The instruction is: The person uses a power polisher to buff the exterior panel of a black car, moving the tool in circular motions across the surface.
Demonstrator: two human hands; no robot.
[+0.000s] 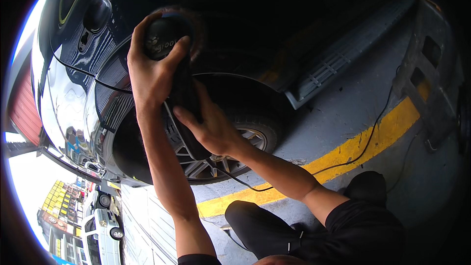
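A black corded polishing machine [167,36] has its round pad against the dark glossy body panel [235,44] of a car, above the wheel. My left hand [152,64] wraps round the machine's head, with the thumb on top. Lower down, my right hand [211,129] grips the machine's dark handle. The pad's edge looks blurred. Behind my forearms is the car's spoked wheel [254,138], partly hidden. A door handle [97,13] sits on the panel to the upper left.
The machine's black cable [353,161] runs over the grey floor and its yellow painted line [386,125]. A running board [320,77] lies along the car's lower side. At the right stands a dark object with rectangular openings [419,81]. Parked vehicles [97,232] stand outside at lower left.
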